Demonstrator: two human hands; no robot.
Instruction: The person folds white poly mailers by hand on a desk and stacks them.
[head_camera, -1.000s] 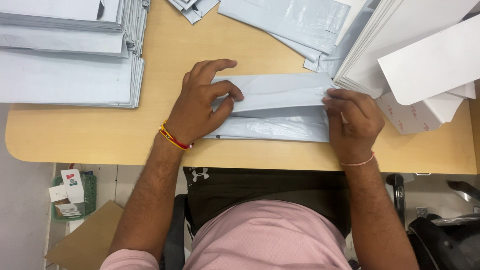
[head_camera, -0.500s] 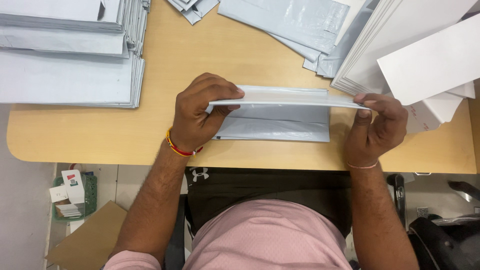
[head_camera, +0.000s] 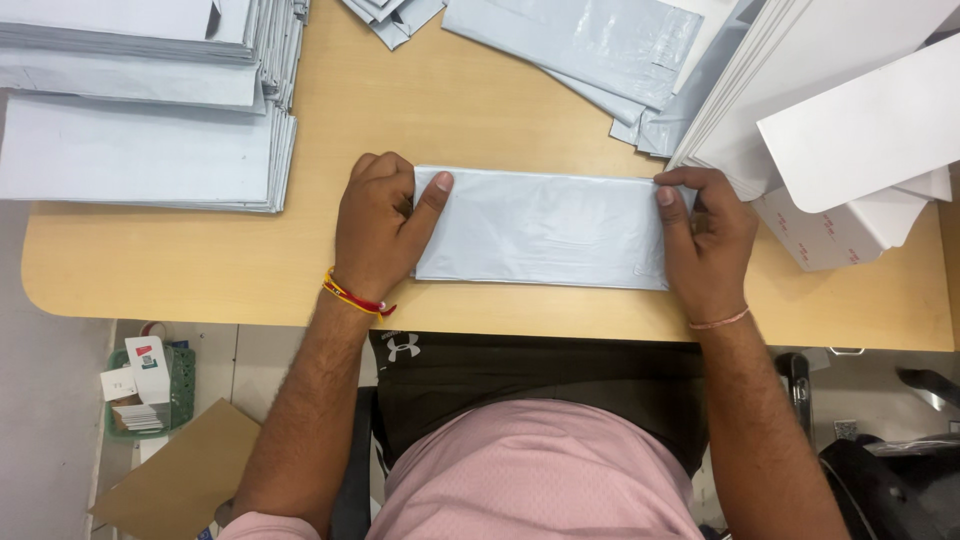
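A folded grey plastic mailer bag lies flat on the wooden table in front of me. My left hand holds its left end, thumb pressed on top and fingers curled at the edge. My right hand grips its right end the same way, thumb on top. Both wrists wear thread bands.
A tall stack of flat grey mailers fills the back left. Loose grey bags lie at the back centre. White cards and sheets pile up at the right. A small green basket sits on the floor, lower left.
The upper flap, lifted half a second ago, has been folded over toward me and now lies flat. Both hands came down onto the ends of the folded bag.
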